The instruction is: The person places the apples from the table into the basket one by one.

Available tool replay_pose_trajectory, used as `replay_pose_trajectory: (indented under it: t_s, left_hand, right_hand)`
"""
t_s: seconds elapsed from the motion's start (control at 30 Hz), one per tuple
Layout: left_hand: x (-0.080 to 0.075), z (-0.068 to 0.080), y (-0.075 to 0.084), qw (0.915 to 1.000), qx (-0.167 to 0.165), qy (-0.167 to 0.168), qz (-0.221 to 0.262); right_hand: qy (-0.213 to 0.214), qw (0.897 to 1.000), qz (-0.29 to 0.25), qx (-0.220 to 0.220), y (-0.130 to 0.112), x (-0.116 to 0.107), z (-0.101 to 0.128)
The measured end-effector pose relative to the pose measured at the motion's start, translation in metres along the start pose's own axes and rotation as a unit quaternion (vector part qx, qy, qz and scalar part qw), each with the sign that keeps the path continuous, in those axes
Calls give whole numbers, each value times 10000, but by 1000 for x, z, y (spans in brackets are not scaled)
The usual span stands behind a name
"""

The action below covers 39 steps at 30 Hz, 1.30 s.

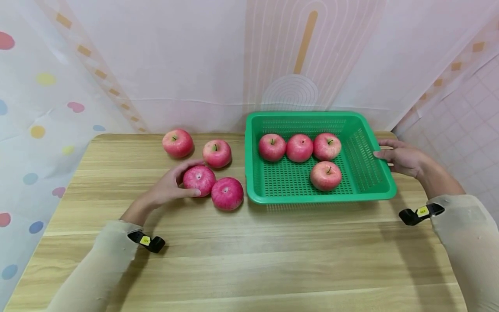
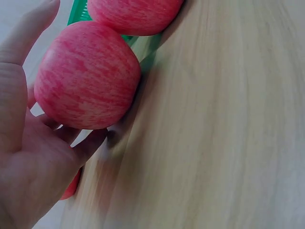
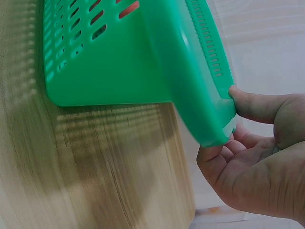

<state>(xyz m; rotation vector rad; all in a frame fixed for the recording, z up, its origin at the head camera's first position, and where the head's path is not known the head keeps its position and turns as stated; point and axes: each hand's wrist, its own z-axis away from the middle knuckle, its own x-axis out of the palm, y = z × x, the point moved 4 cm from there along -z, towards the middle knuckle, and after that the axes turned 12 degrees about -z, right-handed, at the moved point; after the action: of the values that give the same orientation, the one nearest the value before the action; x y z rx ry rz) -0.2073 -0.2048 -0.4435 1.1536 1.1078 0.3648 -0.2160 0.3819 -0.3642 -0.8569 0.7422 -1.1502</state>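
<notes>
My left hand [image 1: 171, 185] curls around a deep red apple [image 1: 199, 180] on the wooden table, thumb on its near side and fingers at its far side. From the left wrist, that apple [image 2: 88, 76] shows against the fingers, some of which it partly hides. Touching it on the right is another dark red apple [image 1: 227, 193]. Behind them sit two lighter apples, one [image 1: 217, 154] close to the fingers and one [image 1: 178, 143] farther left. On the right, my right hand [image 1: 403, 158] pinches the rim of a green plastic basket [image 3: 176, 62], thumb over it and fingers beneath.
Several apples lie in the basket: three in a row at the back, with one [image 1: 325, 176] in front of them. The wooden table [image 1: 249, 260] extends toward me. A patterned cloth [image 1: 187, 56] hangs behind its back edge.
</notes>
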Motion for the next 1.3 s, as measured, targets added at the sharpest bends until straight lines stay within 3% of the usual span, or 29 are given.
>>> replay_pose_trajectory:
  t_s: [0.53,1.3]
  left_hand:
    - [7,-3,-4,9989,-299,23,-364]
    - [8,-5,-5,9986,-71,177,-500]
  right_hand:
    - [-10,10000,-8,-9,0,1,0]
    - [27,10000,-8,-37,0,0,0]
